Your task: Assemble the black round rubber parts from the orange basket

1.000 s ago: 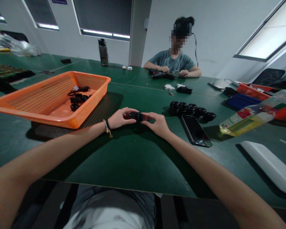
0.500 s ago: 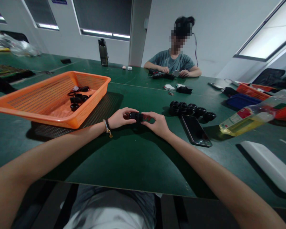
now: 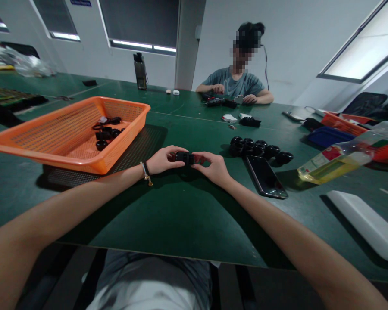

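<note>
A small black round part [image 3: 183,157] is held between both my hands just above the green table [image 3: 181,215]. My left hand [image 3: 161,160] grips its left end, and a bracelet sits on that wrist. My right hand [image 3: 213,167] pinches its right end with thumb and fingers. Right of my hands lies a cluster of several similar black round parts [image 3: 258,148]. More black parts [image 3: 106,131] lie inside the orange mesh basket [image 3: 84,157] to my left.
A dark phone [image 3: 265,176] lies face up beside the parts cluster. A bottle of yellow liquid [image 3: 342,159] lies on its side at right, a white flat object [image 3: 365,224] near it. Across the table a person works with their hands [image 3: 236,99]. A dark bottle [image 3: 140,71] stands far back.
My hands hold the black part in nearly the same place, with only slight finger shifts. The person opposite has lifted one hand a little.
</note>
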Demonstrator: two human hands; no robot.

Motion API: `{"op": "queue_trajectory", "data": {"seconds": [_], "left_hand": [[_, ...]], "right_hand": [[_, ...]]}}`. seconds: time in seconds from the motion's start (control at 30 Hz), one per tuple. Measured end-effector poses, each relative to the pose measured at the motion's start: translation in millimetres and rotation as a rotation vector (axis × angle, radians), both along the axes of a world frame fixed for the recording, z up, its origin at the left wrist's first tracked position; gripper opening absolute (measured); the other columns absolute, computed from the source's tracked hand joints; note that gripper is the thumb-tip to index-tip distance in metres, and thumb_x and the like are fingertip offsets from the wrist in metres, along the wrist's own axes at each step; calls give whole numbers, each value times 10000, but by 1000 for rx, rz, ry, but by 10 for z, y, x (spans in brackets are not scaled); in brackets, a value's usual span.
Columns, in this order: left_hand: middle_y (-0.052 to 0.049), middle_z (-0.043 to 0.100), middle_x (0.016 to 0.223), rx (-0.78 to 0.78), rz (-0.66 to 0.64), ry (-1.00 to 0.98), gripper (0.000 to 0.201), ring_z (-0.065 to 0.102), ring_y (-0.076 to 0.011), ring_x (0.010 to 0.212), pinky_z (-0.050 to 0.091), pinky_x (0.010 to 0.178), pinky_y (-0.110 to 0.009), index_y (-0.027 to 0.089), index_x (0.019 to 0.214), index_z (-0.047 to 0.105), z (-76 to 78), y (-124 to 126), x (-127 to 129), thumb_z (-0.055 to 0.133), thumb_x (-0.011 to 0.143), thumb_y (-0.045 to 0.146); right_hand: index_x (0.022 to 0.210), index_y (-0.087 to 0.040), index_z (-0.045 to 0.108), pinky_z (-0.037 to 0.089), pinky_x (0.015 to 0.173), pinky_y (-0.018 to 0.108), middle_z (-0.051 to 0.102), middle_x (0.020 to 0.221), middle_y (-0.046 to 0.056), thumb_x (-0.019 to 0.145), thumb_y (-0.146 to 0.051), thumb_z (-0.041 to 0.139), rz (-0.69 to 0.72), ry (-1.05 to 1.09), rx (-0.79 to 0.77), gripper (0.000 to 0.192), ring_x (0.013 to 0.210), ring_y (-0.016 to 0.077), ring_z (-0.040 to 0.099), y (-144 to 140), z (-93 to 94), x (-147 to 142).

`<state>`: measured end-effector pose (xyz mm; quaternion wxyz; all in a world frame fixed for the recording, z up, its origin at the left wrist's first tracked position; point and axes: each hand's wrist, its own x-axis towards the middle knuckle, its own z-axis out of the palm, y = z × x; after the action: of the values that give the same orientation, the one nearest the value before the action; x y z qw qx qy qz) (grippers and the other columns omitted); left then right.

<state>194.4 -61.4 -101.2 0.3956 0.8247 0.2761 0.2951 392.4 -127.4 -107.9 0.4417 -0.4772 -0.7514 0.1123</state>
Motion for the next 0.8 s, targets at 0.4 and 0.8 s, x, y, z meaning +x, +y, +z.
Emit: {"op": "queue_trajectory", "data": {"seconds": [0.4,0.8], "left_hand": [[-50,579,955,-15,4,14,444,531,-98,677,446,630,-238,144,1074,588,-1,-2,6,655,679,336],[-62,582,1003,2,-7,2,437,546,-109,712,453,653,-251,154,1074,589,-6,11,-3,654,685,343]], "right_hand": [[956,-197,664,511,693,310,688,800,20,677,-197,674,5,-39,50,279,714,158,625,-6,6,2],[944,-196,640,509,688,310,679,815,16,679,-223,664,22,18,3,267,711,153,615,2,2,-2]]}}
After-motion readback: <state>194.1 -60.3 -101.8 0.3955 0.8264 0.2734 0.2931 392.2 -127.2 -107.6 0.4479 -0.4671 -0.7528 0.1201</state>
